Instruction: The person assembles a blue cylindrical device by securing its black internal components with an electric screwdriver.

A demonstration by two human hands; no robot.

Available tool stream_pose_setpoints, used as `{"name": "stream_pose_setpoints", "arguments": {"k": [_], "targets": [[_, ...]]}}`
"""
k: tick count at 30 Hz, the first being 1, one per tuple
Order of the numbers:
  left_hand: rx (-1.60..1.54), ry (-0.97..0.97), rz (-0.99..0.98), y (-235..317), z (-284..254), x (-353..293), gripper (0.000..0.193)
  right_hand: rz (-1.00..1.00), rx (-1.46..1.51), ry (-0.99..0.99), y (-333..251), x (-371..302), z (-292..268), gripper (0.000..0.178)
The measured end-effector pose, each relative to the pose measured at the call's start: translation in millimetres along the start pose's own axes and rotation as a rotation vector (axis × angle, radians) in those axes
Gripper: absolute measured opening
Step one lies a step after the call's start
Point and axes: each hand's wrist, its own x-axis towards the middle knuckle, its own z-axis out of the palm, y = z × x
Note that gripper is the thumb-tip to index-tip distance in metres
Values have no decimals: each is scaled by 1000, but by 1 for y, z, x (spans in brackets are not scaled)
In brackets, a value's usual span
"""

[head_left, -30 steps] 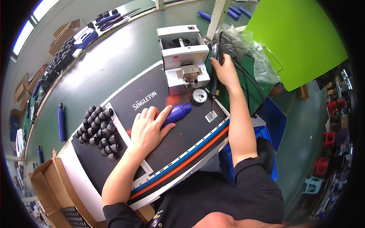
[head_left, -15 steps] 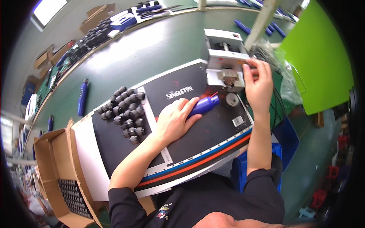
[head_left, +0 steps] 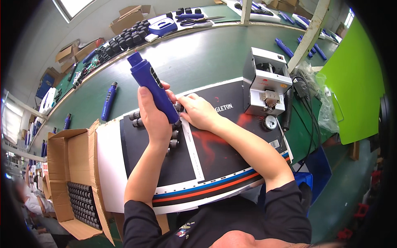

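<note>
My left hand [head_left: 155, 118] grips a blue tube-shaped handheld device [head_left: 149, 80] with dark oblong buttons on its side, raised and tilted above the mat. Its narrower end points up and away. Beside its lower end, my right hand [head_left: 200, 111] has thumb and fingers closed around a small black ribbed cap [head_left: 178, 107]. More such caps [head_left: 136, 119] are grouped on the black mat [head_left: 223, 144], partly hidden behind my left hand and the device.
At the mat's right stands a grey-white machine [head_left: 268, 82], a round dial-like piece [head_left: 270, 122] before it. An open cardboard box [head_left: 84, 149] with rows of black caps is at left. Another blue device [head_left: 109, 101] lies on the green table. A bright green panel [head_left: 355, 82] rises at right.
My left hand has lifted the blue device off the mat and brought it left. My right hand has moved from the machine to the black caps and closed on one. The view has shifted.
</note>
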Motion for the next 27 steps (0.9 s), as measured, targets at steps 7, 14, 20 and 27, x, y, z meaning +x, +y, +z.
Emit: {"name": "stream_pose_setpoints", "arguments": {"k": [7,14,20,27], "targets": [[243,-277,-116,-21,-17,7,35,116,211,78,-8,-38,-62,35],[978,-755,280,2,-7,-5,55,429,618,308,-15,-121,-147,35],[1104,-956,365,3,9,-22,57,202,341,215,-6,-134,-137,39],[1218,-976,517,0,12,-29,59,265,454,110,-1,-149,-134,40]]}}
